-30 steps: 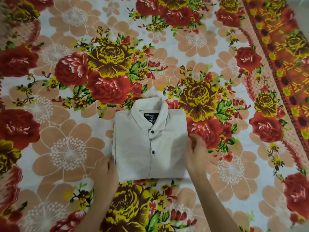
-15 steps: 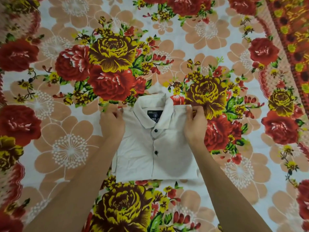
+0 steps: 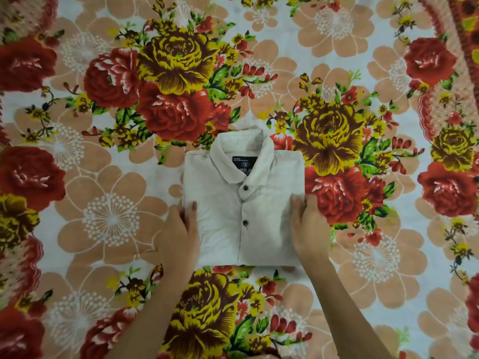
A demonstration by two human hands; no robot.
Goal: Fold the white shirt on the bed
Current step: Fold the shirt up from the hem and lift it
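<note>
The white shirt (image 3: pixel 243 211) lies folded into a neat rectangle in the middle of the bed, collar away from me, dark label and two dark buttons facing up. My left hand (image 3: pixel 180 229) holds the shirt's left edge at its lower half, thumb on top of the cloth. My right hand (image 3: pixel 308 224) holds the right edge at the same height, thumb over the fabric. The fingers of both hands lie at or under the edges and are mostly hidden.
The shirt lies on a flowered bedsheet (image 3: pixel 111 218) with large red, yellow and peach blooms that fills the whole view. An orange patterned border (image 3: pixel 466 42) runs along the far right.
Both hands slid from the shoulders beside the collar down the sides of the shirt toward me. The shirt stays flat in place.
</note>
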